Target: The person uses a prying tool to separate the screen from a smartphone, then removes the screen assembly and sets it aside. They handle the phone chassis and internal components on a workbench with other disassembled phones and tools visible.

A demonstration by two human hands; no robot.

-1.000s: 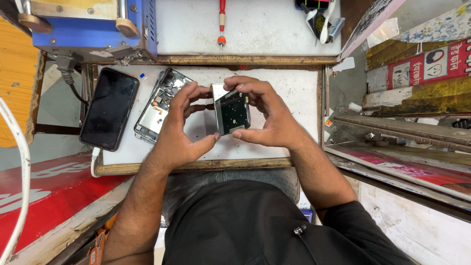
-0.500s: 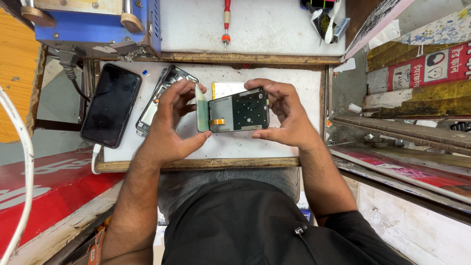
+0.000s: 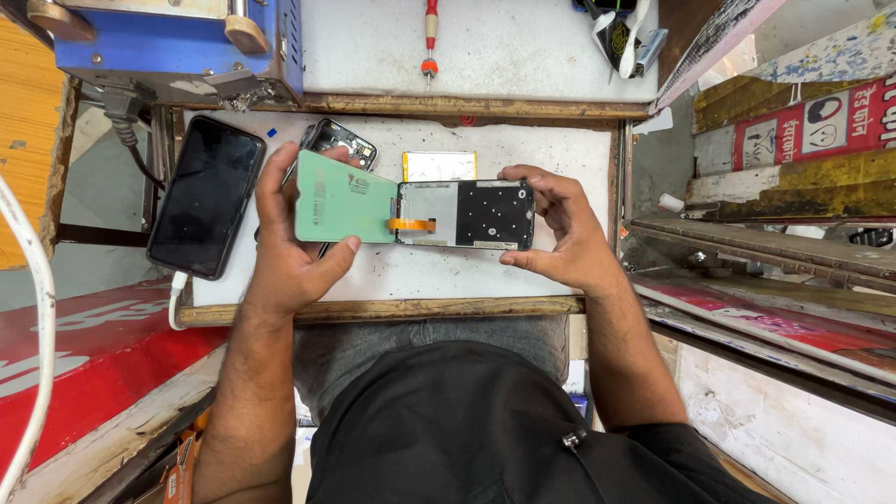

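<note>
Over the middle of the white work mat (image 3: pixel 560 271) I have both hands up on an opened phone part: my left hand (image 3: pixel 289 247) is curled around a pale green panel (image 3: pixel 343 198), thumb under its lower edge and fingers over the top, while my right hand (image 3: pixel 565 233) pinches the far end of a dark metal-backed frame (image 3: pixel 467 215) between thumb and fingertips. A short orange ribbon cable (image 3: pixel 412 225) joins the two pieces at the centre of the frame. To do this well I judge I should keep both halves level and close, so the ribbon stays slack and is not creased or torn, and grip by the edges only. Just behind the frame lies a flat silver-and-yellow battery (image 3: pixel 439 166), and a stripped phone shell (image 3: pixel 341 142) peeks out above my left fingers. A black phone (image 3: pixel 207 196) rests at the left of the mat. At the upper left sits a blue machine (image 3: pixel 177 42); a red-handled screwdriver (image 3: pixel 430 33) lies at top centre. On the right edge a red rectangular sign (image 3: pixel 812 121) with white figures leans above yellowish boards, and a red board (image 3: pixel 84 364) with pale lettering fills the lower left.
</note>
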